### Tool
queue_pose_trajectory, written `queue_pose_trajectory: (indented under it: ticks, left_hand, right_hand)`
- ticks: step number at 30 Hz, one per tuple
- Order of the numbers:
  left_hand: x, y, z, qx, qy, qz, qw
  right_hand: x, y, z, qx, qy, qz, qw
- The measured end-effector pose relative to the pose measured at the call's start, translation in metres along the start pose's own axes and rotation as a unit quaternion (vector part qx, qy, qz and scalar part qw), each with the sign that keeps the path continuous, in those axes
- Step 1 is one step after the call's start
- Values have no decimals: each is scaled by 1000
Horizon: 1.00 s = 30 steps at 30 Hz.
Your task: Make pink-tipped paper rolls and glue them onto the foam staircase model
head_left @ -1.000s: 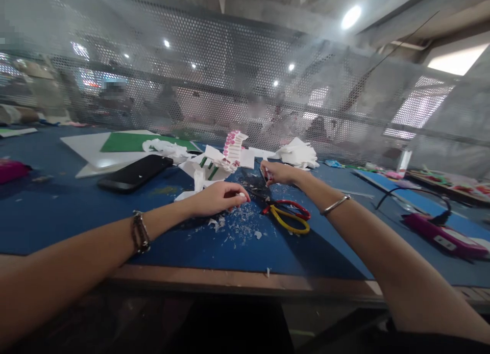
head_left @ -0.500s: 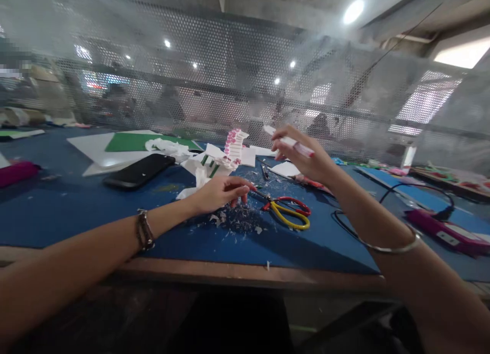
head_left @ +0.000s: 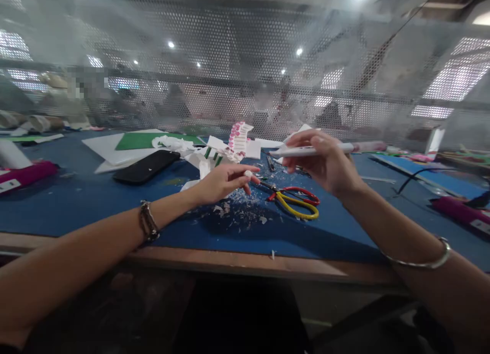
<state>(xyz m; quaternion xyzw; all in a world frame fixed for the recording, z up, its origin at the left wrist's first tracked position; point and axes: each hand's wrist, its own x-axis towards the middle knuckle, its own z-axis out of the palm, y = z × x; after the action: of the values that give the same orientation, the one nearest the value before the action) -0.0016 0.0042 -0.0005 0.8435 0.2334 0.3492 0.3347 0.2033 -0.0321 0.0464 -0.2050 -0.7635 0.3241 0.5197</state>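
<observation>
My left hand point(head_left: 224, 183) hovers low over the blue table point(head_left: 92, 206) and pinches a small white piece point(head_left: 248, 174) between thumb and fingertips. My right hand point(head_left: 325, 162) is raised above the table, its fingers closed on a long white pen-like stick point(head_left: 306, 151) that lies level, tip pointing left. Below and between the hands lie scissors point(head_left: 296, 199) with red and yellow handles. Small white scraps point(head_left: 239, 211) are strewn under my left hand.
A black phone point(head_left: 147, 166) lies at the left, behind it white and green sheets point(head_left: 126, 142). Cut white paper with pink dots point(head_left: 237, 140) is piled behind my left hand. Magenta tools point(head_left: 26, 174) point(head_left: 461, 211) lie at both sides. A perforated screen point(head_left: 245, 78) stands behind the table.
My right hand picked the white stick up from the table, lifted it and turned it level. My left hand stayed over the scraps and now shows a small white piece in its fingertips.
</observation>
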Motion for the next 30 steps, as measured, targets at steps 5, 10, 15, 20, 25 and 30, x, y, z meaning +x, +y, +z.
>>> queue_pose_trajectory:
  ticks: [5, 10, 15, 20, 25, 30]
  left_hand:
    - [1, -3, -1, -42, 3, 24, 999]
    - [2, -5, 0, -65, 25, 42, 997]
    - [2, -2, 1, -68, 31, 42, 996]
    - [1, 4, 0, -78, 19, 45, 996]
    - [0, 6, 0, -79, 20, 39, 996]
    - [-1, 5, 1, -93, 38, 23, 995]
  right_hand:
    - [-4, 9, 13, -16, 6, -1, 1000]
    - [-6, 19, 19, 13, 3, 41, 999]
    - [-9, 22, 20, 27, -17, 44, 999]
    - [-10, 24, 20, 1, -22, 66, 998]
    - [-9, 23, 20, -25, -19, 67, 997]
    - [-9, 20, 17, -49, -3, 43, 998]
